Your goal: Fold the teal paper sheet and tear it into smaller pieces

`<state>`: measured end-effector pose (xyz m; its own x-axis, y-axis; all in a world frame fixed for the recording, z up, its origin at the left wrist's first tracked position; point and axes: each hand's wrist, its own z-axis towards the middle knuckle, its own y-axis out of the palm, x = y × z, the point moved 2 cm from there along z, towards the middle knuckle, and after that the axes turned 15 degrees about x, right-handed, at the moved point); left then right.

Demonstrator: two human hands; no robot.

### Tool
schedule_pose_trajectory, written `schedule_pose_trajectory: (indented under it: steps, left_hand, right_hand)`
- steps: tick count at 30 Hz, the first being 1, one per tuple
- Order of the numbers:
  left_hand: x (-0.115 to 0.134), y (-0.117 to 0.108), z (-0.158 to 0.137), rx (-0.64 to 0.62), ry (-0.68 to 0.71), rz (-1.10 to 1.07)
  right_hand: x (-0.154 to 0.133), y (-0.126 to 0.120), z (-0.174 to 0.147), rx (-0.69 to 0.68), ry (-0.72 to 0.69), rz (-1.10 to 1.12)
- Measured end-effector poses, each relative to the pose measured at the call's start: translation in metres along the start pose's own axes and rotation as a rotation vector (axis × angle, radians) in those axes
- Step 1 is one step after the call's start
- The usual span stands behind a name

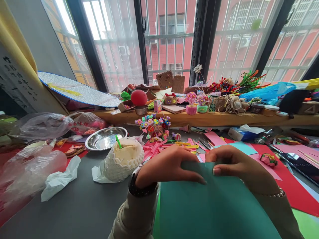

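Note:
A large sheet of dark green paper stands up before me, its top edge gripped by both hands. My left hand pinches that edge, thumb on the near side and fingers behind it. Close beside it, my right hand holds the same edge, thumb in front and fingers curled over the back. A strip of brighter green shows along the sheet's left side. Pink and yellow paper strips lie just beyond my left hand. The fingers behind the sheet are partly hidden.
A coconut in foam netting with a green straw stands left. Behind it are a metal plate and pipe-cleaner flowers. Crumpled tissue and plastic bags lie far left. Red paper and a phone lie right.

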<state>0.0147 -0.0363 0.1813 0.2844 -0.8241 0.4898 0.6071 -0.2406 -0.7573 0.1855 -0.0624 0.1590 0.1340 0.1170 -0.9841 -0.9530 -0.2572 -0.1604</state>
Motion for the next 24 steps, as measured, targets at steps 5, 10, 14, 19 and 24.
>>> schedule_pose_trajectory:
  steps: [5, 10, 14, 19, 24]
  left_hand:
    - [0.001, -0.001, -0.001, -0.007, -0.036, -0.114]
    - [0.004, -0.003, -0.001, 0.025, -0.048, -0.106]
    - [0.005, -0.003, -0.001, 0.038, -0.051, -0.112]
    - [0.006, -0.005, -0.002, 0.051, -0.051, -0.113]
    - [0.004, -0.006, -0.002, 0.056, -0.053, -0.08]
  right_hand:
    - [0.004, 0.001, -0.001, 0.04, 0.071, 0.101]
    - [0.01, -0.001, -0.001, 0.102, 0.069, 0.155]
    - [0.014, -0.001, 0.001, 0.094, 0.043, 0.201]
    - [0.018, 0.002, 0.005, 0.075, 0.018, 0.255]
    - [0.014, 0.002, 0.006, 0.119, 0.037, 0.189]
